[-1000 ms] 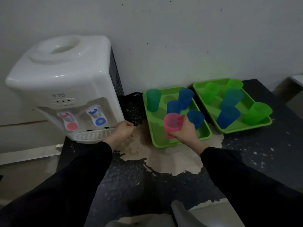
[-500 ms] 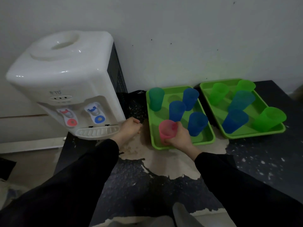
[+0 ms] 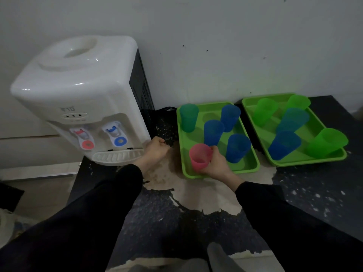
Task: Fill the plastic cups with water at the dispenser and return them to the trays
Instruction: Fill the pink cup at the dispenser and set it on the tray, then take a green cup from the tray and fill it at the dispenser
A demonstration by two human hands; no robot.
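1. Wall [image 3: 235, 46]: plain grey, and it runs behind everything.
2. Table [image 3: 314, 193]: black top with a big worn beige patch [image 3: 196, 193] in front of you.
3. Dispenser [image 3: 78, 91]: white, at the table's left end against the wall. It has a red tap [image 3: 87, 144], a blue tap [image 3: 119, 141] and a drip grille [image 3: 117, 156] below them. No cup is under either tap.
4. Left tray [image 3: 182, 154]: green, just right of the dispenser, with its near edge over the worn patch. Right tray [image 3: 306, 161]: also green, just beside it and slightly farther back.
5. The right tray holds three green cups [image 3: 264, 110] and a blue pair [image 3: 283, 145], all upright.
6. The left tray holds a teal cup [image 3: 189, 117] in the back-left corner, three blue cups [image 3: 213, 132], and the pink cup [image 3: 199, 157] in the near-left corner.
7. Pink cup: upright, low in the tray. Can't tell whether its base touches the tray floor or what the water level is.
8. Your right hand [image 3: 218, 165] is wrapped round the pink cup from its right side, with the fingers curled on the wall near the rim.
9. Your left hand [image 3: 156, 150] is a loose fist with the fingers curled under, holding nothing. It rests on the table right at the drip grille's right end.
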